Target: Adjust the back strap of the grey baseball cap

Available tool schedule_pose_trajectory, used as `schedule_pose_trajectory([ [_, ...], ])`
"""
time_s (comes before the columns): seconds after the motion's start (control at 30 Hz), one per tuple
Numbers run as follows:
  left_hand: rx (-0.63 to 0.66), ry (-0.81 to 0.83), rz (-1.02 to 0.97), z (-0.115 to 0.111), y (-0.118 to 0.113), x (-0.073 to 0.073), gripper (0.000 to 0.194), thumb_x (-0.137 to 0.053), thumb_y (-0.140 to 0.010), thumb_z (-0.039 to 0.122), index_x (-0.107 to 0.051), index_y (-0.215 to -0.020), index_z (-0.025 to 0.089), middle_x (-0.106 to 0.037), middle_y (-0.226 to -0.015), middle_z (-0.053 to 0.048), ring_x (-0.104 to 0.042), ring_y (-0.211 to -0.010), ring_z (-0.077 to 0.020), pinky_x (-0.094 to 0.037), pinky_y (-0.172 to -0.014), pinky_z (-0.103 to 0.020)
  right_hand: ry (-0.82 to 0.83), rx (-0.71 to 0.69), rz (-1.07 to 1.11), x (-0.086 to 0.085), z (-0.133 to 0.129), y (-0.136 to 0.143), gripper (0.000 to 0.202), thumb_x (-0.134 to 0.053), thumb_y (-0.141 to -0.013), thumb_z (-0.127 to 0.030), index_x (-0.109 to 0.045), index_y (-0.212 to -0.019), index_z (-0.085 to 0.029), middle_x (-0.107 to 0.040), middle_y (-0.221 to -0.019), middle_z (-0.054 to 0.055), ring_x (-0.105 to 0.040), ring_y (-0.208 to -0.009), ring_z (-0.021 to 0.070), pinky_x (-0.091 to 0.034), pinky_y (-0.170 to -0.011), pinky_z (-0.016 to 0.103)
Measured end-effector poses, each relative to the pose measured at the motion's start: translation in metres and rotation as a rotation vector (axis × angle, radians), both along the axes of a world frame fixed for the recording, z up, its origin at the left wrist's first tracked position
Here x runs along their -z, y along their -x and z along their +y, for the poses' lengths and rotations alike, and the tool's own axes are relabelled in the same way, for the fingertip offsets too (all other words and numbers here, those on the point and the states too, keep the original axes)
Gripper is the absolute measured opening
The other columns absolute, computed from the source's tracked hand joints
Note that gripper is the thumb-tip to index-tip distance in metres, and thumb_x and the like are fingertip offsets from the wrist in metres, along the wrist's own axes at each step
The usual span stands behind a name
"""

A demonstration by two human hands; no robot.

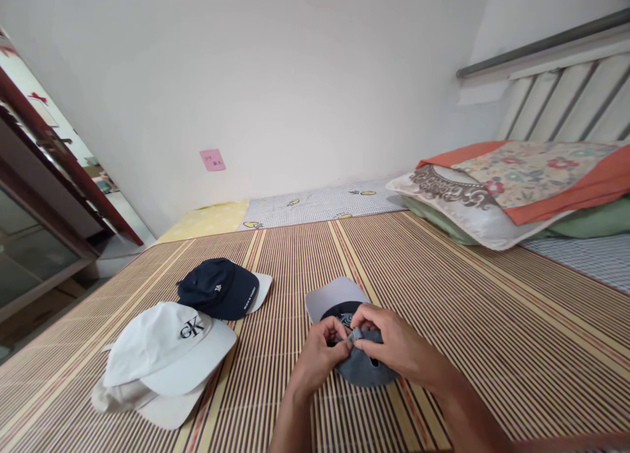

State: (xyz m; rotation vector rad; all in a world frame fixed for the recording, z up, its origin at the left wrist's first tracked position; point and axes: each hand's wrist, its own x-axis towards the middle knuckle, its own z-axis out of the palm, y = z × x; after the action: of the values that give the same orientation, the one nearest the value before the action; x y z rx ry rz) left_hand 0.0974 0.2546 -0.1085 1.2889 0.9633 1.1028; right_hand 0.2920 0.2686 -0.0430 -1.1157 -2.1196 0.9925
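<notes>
A grey baseball cap (367, 371) lies upside down on the striped bamboo mat, its pale brim pointing away from me and its dark inside showing. Over its back opening, both hands pinch the adjusting strap (358, 335), which has a small metal buckle. My left hand (325, 348) holds the strap's left part between thumb and fingertips. From the other side my right hand (386, 338) grips the strap by the buckle, fingertips almost touching those of the left. The fingers partly hide the strap and the cap's inside.
Left of the hands sit a white cap (152, 345) stacked on a beige cap (123, 397), and a navy cap (216, 285) over a white-brimmed one (264, 289). Pillows (453, 197) lie at the back right, below a radiator (566, 98). The bamboo mat (467, 295) meets a white wall behind.
</notes>
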Motion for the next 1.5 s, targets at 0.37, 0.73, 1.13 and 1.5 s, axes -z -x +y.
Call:
schedule_pose_trajectory([
  [0.37, 0.114, 0.065, -0.049, -0.005, 0.005, -0.014, 0.021, -0.073, -0.074, 0.023, -0.052, -0.075, 0.021, -0.044, -0.062, 0.009, -0.033, -0.057, -0.0089, -0.025, -0.054, -0.024, 0.004, -0.009, -0.008, -0.002, 0.002, -0.003, 0.014, -0.061, -0.080, -0.013, -0.060, -0.088, -0.025, -0.066, -0.093, -0.002, -0.061, -0.093, 0.0195, -0.042, -0.081, 0.032],
  [0.73, 0.167, 0.064, -0.143, -0.006, 0.011, -0.017, 0.028, -0.078, -0.082, 0.036, -0.055, -0.084, 0.021, -0.043, -0.061, 0.010, -0.030, -0.054, -0.0082, -0.021, -0.053, -0.024, 0.008, -0.027, 0.032, -0.003, 0.003, -0.008, 0.016, -0.063, -0.080, -0.013, -0.063, -0.090, -0.025, -0.067, -0.094, -0.002, -0.062, -0.095, 0.0194, -0.042, -0.084, 0.032],
  [1.13, 0.152, 0.131, -0.069, -0.007, 0.009, -0.018, 0.040, -0.081, -0.080, 0.052, -0.063, -0.085, 0.017, -0.051, -0.070, 0.004, -0.039, -0.061, -0.0087, -0.029, -0.059, -0.023, 0.104, -0.108, 0.065, 0.002, 0.006, -0.010, 0.024, -0.061, -0.078, -0.011, -0.071, -0.096, -0.023, -0.072, -0.094, 0.000, -0.065, -0.090, 0.0192, -0.044, -0.081, 0.030],
  [1.5, 0.183, 0.116, -0.029, -0.007, 0.010, -0.014, 0.035, -0.082, -0.078, 0.046, -0.065, -0.088, 0.017, -0.056, -0.076, 0.002, -0.042, -0.064, -0.0098, -0.031, -0.061, -0.025, 0.143, -0.135, 0.071, 0.005, 0.011, -0.026, 0.021, -0.053, -0.093, -0.021, -0.074, -0.091, -0.020, -0.068, -0.079, 0.001, -0.063, -0.076, 0.0182, -0.044, -0.070, 0.030],
])
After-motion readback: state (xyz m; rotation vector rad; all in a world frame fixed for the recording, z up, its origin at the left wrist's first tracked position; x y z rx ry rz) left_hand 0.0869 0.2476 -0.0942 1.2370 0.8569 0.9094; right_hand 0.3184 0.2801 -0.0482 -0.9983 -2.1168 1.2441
